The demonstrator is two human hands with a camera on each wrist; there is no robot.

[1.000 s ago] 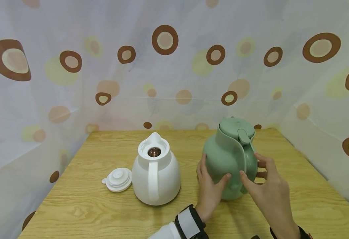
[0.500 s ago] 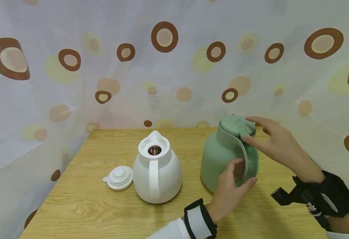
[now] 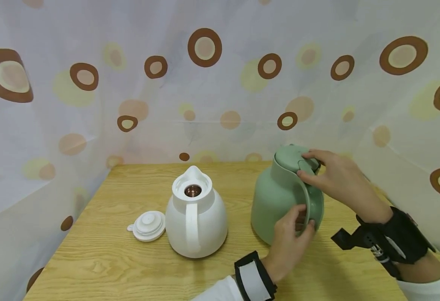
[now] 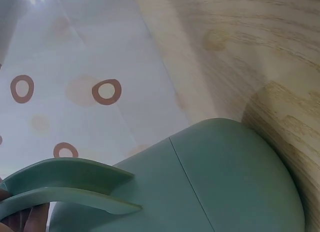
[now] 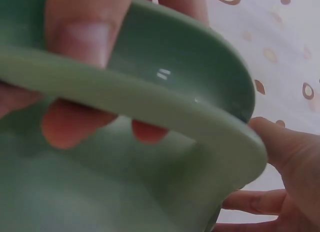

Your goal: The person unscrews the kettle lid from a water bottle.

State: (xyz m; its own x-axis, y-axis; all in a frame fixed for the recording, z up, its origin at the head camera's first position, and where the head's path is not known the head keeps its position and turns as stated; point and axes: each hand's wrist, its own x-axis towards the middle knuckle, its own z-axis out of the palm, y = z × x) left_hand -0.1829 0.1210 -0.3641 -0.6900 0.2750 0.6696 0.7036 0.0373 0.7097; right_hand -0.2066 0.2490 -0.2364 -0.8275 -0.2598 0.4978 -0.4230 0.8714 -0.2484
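Observation:
A sage-green thermos jug (image 3: pixel 274 205) stands upright on the wooden table, handle toward me and to the right. In the head view my left hand (image 3: pixel 289 240) grips the lower part of its handle (image 3: pixel 310 205), with thumb and fingers around it. My right hand (image 3: pixel 334 177) pinches the green lid (image 3: pixel 293 158) at its lever, thumb in front and fingers over the far edge. The lid is seated in the jug's mouth. The right wrist view shows a thumb (image 5: pixel 80 36) close up on the handle. Green jug body (image 4: pixel 235 177) fills the lower left wrist view.
To the left stands a white thermos jug (image 3: pixel 197 225) with its mouth uncovered. Beside it lies a white lid (image 3: pixel 148 225) on the wooden table (image 3: pixel 103 259). A dotted white cloth (image 3: pixel 227 92) hangs behind and along both sides.
My left hand has gone from the green jug's side to its handle. My right hand has left the handle for the lid. The jug, tilted earlier, now stands upright.

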